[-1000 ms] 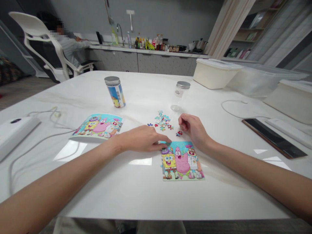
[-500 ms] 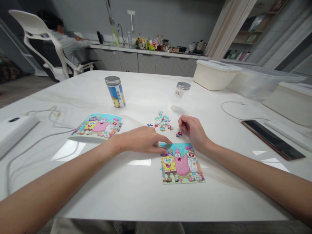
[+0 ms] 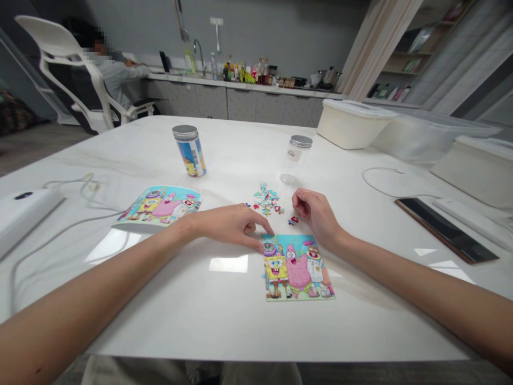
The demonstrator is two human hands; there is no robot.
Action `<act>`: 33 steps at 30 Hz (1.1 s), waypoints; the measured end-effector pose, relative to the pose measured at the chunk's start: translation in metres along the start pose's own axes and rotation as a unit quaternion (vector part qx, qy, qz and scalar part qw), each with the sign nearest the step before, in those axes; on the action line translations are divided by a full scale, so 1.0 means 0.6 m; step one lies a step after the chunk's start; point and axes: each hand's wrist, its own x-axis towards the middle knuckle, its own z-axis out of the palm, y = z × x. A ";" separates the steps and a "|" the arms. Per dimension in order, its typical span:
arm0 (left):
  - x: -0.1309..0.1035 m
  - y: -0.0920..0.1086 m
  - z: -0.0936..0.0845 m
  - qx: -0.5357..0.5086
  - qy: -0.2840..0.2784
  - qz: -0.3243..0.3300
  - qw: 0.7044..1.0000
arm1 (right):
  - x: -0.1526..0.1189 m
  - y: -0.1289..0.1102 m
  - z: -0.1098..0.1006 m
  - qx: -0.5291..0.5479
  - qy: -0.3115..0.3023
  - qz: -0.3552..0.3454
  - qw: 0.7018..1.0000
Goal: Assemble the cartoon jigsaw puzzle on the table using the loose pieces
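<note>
Since a moment ago, my left hand has slid a little back to the left, so my fingertips now sit at the top left corner of the puzzle and no longer cover that corner.

Closest to me is the flat, bright cartoon puzzle, a rectangle lying on the shiny white table. It shows a yellow friend, a pink friend and a white one. My left hand lies low on the table with its fingers stretched out and close together. The fingertips touch the table right at the puzzle's top left corner. That hand is not holding anything.

My right hand rests just past the puzzle's top right side. Its fingers are curled in. I cannot tell if a piece is tucked inside. One small red and blue loose piece lies on the table just beside my right fingers.

A bit farther away is a little pile of loose puzzle pieces, between my two hands and the jars.

Over on the left lies a curled paper picture sheet with the same cartoon friends on it.

Farther back stands a blue tube jar with a silver lid. To its right stands a clear see-through jar with a silver lid.

On the far right lies a flat black phone, well apart from my hands.

Way at the back, a person in a grey top sits in a white chair.
</note>
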 end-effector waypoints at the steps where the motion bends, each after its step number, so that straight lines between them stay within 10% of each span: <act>1: 0.000 0.001 0.000 0.000 0.000 0.000 1.000 | 0.000 0.000 0.000 0.001 0.003 -0.007 1.000; 33: 0.000 0.004 0.002 0.009 0.008 0.002 1.000 | 0.002 0.002 -0.004 -0.001 0.029 -0.031 0.999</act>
